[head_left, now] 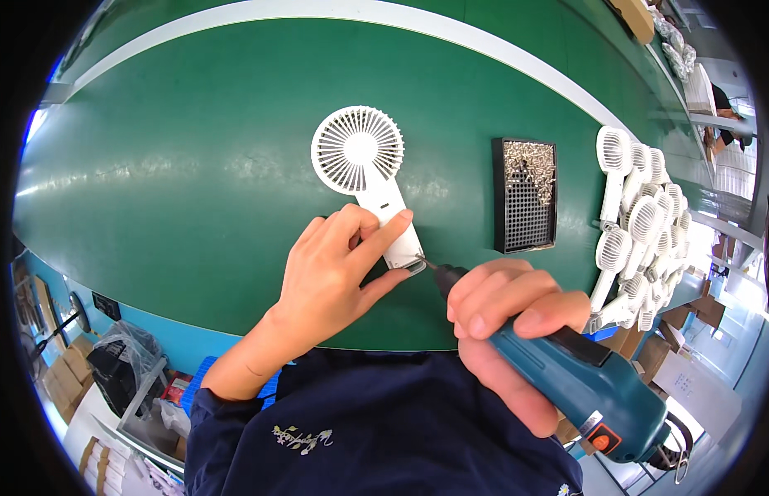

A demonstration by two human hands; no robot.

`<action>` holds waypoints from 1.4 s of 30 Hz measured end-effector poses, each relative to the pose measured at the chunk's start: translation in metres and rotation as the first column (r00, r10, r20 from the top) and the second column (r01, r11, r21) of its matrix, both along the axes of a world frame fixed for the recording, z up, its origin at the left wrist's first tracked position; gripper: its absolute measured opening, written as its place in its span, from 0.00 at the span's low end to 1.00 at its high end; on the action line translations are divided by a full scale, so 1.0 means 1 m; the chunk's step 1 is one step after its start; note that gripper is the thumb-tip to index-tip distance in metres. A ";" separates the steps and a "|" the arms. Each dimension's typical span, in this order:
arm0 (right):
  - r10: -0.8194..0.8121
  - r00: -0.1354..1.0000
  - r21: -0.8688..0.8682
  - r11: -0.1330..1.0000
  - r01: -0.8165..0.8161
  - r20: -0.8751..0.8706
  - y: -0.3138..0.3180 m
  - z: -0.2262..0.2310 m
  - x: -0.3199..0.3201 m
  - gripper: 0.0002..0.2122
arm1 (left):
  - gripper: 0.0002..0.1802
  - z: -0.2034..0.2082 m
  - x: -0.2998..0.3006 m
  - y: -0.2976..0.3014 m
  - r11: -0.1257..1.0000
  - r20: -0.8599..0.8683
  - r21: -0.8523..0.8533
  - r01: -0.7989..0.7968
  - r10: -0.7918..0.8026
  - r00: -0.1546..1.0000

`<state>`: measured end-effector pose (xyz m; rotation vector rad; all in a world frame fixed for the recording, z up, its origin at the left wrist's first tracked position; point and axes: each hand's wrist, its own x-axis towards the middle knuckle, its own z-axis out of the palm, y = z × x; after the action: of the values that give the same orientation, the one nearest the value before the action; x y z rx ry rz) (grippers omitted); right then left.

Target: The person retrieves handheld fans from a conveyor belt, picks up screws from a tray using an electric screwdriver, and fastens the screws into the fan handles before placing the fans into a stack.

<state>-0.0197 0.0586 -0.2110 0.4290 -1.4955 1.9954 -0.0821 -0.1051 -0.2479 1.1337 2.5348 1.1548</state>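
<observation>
Your left hand (331, 273) pinches the handle of the small white plastic handheld fan (366, 169), index finger and thumb pressed on either side of its lower end. Just right of those fingertips, your right hand (504, 331) wraps closed around the teal electric screwdriver (583, 376), whose bit touches the handle's base; beyond lie a black rectangular screw tray (525, 196) and a pile of white fans (641, 223).

Bare hands, dark navy garment (384, 413), small, perhaps floral, embroidered emblem (302, 436)

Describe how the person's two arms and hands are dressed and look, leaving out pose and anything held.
Both hands, left hand and right hand, are bare: no gloves, rings or watch visible. The left forearm is uncovered up to a dark navy sleeve pushed toward the elbow. The right sleeve is hidden.
</observation>
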 end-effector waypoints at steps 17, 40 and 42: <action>-0.207 0.970 -0.035 0.978 0.204 -0.130 0.059 0.019 0.008 0.42 | 0.33 0.001 -0.002 0.006 1.000 -0.022 0.017 0.005 -0.004 1.000; -0.481 0.877 -0.132 0.868 0.479 0.014 0.110 -0.021 -0.034 0.44 | 0.34 -0.007 0.010 0.027 0.989 -0.086 0.081 -0.121 0.128 0.988; -0.494 0.868 -0.119 0.860 0.497 0.059 0.111 -0.016 -0.033 0.46 | 0.34 -0.005 0.011 0.029 0.990 -0.078 0.092 -0.111 0.119 0.990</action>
<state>-0.0526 0.1697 -0.2272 -0.0447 -1.3132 1.6705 -0.0715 -0.0764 -0.2525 1.0890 2.6686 1.2829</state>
